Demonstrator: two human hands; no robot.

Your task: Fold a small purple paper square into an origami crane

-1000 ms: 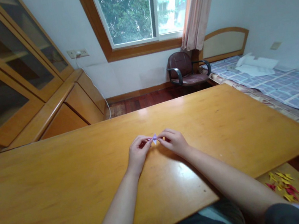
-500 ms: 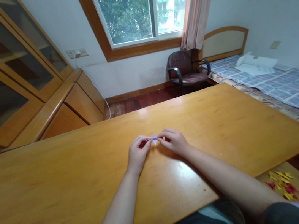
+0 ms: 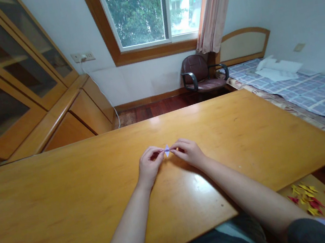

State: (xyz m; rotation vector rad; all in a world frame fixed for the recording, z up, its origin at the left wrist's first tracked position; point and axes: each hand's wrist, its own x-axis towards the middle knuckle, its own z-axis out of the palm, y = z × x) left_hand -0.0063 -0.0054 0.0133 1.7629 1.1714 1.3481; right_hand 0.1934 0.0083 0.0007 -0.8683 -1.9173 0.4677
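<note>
A small folded piece of purple paper [image 3: 167, 151], pointed at top and bottom, is held just above the wooden table [image 3: 70, 204]. My left hand [image 3: 151, 162] pinches its left side between thumb and fingertips. On the opposite side, my right hand [image 3: 188, 151] pinches it in the same way. The fingertips hide the paper's two side ends, so its exact fold cannot be made out.
Yellow and red folded paper pieces [image 3: 308, 198] lie on a lower surface at the right, beside my right forearm. Behind the table stand a brown armchair [image 3: 199, 73] and a bed [image 3: 311, 91]. A glass-door cabinet [image 3: 50, 112] lines the left wall.
Both hands keep their pinch on the purple paper. Only a very slight shift of the whole view shows.
</note>
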